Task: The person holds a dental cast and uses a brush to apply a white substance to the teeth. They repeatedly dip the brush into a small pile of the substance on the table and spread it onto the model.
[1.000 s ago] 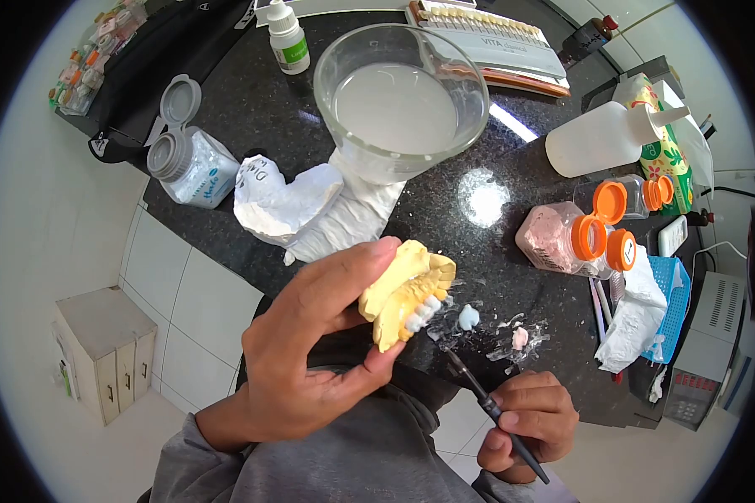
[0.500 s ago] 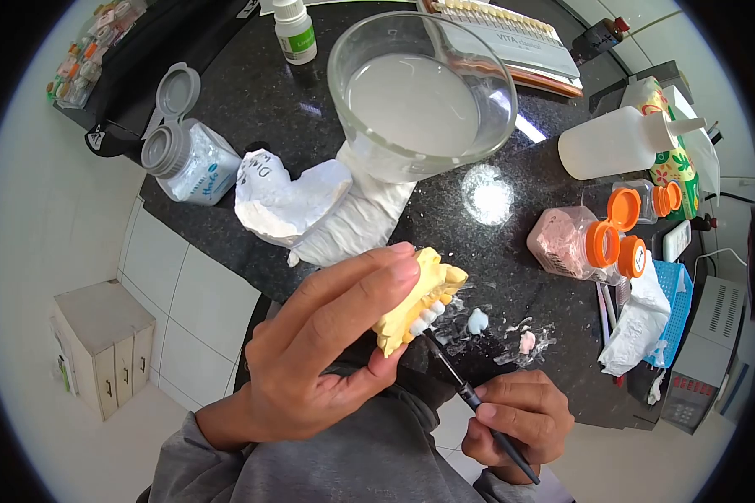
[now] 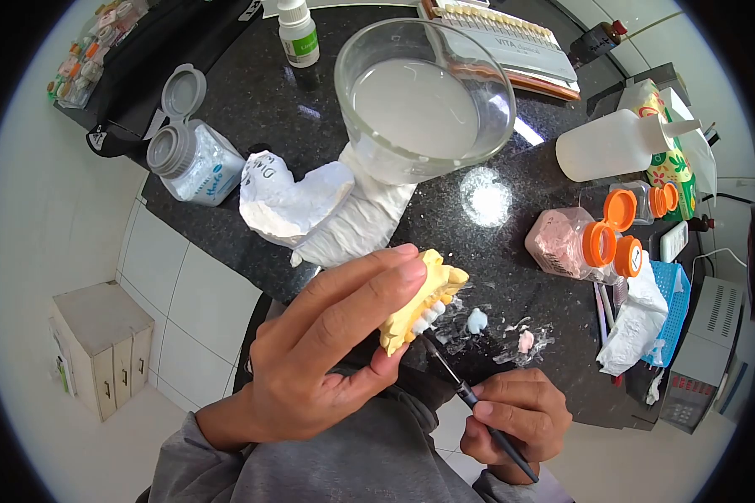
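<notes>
The left hand [image 3: 327, 352] is clamped on a yellow stone dental model [image 3: 419, 300], fingers over its top and thumb under its lower edge, holding it above the near edge of the black granite countertop [image 3: 260, 109]. A row of white teeth [image 3: 429, 317] shows on the side of the model turned away from the palm. The right hand [image 3: 516, 417] is closed in a pen hold on a thin dark brush [image 3: 466, 392], whose tip touches or nearly touches the white teeth just below the left fingertips.

Just past the brush tip, small white and pink dabs [image 3: 499, 331] lie smeared on the countertop. Farther beyond the held model sit a white plaster cast [image 3: 294, 201], a glass bowl of cloudy water [image 3: 424, 88] and orange-capped jars [image 3: 587, 243].

The likely slip here is the brush: its tip works close to the left fingertips, so a small twitch of either hand could smear material onto the stone or the neighbouring teeth. The model is held only at its edges over the counter's rim, so loosening the pinch could drop it onto the lap or floor.
</notes>
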Motion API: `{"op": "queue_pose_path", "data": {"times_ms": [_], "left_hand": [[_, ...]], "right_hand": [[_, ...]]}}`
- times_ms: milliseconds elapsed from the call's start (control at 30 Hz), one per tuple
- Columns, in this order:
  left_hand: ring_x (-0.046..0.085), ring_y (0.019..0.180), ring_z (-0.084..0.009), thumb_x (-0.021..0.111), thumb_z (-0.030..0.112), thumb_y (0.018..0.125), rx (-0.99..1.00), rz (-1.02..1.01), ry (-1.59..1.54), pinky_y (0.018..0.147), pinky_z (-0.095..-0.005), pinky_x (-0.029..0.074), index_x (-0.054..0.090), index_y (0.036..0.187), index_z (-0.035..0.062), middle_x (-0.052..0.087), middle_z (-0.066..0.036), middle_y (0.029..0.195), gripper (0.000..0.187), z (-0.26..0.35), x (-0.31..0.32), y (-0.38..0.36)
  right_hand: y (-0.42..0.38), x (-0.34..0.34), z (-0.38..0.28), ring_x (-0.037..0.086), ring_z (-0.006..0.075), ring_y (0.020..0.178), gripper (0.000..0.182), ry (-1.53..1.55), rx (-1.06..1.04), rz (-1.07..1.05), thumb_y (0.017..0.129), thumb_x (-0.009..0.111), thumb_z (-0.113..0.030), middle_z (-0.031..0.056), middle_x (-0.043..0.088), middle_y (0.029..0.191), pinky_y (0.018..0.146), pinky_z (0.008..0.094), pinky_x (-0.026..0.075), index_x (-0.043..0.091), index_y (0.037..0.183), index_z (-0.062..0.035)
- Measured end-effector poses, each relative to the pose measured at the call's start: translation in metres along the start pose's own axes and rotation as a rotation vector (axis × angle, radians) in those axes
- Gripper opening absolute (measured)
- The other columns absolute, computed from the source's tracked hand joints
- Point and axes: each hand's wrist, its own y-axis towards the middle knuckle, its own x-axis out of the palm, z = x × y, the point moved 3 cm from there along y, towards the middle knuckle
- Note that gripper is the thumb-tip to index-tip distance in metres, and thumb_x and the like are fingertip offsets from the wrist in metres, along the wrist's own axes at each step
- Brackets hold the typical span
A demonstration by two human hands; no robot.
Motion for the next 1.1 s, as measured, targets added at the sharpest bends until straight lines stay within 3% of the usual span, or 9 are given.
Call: {"op": "queue_pose_path", "data": {"times_ms": [767, 1067, 1100], "left_hand": [[0.063, 0.099, -0.0323, 0.067, -0.013, 0.059, 0.032, -0.003, 0.022, 0.079, -0.0342, 0.056, 0.056, 0.119, 0.0005, 0.058, -0.021, 0.115, 0.063, 0.0000, 0.0001, -0.0011], [0.064, 0.097, -0.0320, 0.065, -0.014, 0.063, 0.079, -0.026, 0.055, 0.078, -0.0341, 0.057, 0.056, 0.118, 0.0017, 0.058, -0.022, 0.115, 0.058, 0.0005, -0.0022, 0.0017], [0.061, 0.101, -0.0326, 0.067, -0.011, 0.066, 0.125, -0.098, 0.098, 0.080, -0.0340, 0.056, 0.051, 0.121, -0.0006, 0.055, -0.025, 0.116, 0.058, 0.0003, -0.0039, 0.0022]], "right_hand": [[0.0015, -0.0005, 0.0005, 0.064, 0.0193, 0.061, 0.031, -0.001, 0.015, 0.019, 0.055, 0.074, 0.003, 0.0087, 0.063, 0.071, 0.052, 0.0253, 0.053, 0.064, 0.085, -0.0018], [0.0013, -0.0013, 0.0004, 0.064, 0.0192, 0.061, 0.031, 0.007, 0.022, 0.024, 0.056, 0.074, 0.003, 0.0091, 0.063, 0.072, 0.052, 0.0260, 0.054, 0.065, 0.086, -0.0019], [0.0013, -0.0014, 0.0004, 0.064, 0.0192, 0.061, 0.031, 0.006, 0.021, 0.024, 0.056, 0.074, 0.003, 0.0091, 0.063, 0.072, 0.052, 0.0260, 0.054, 0.065, 0.086, -0.0019]]}}
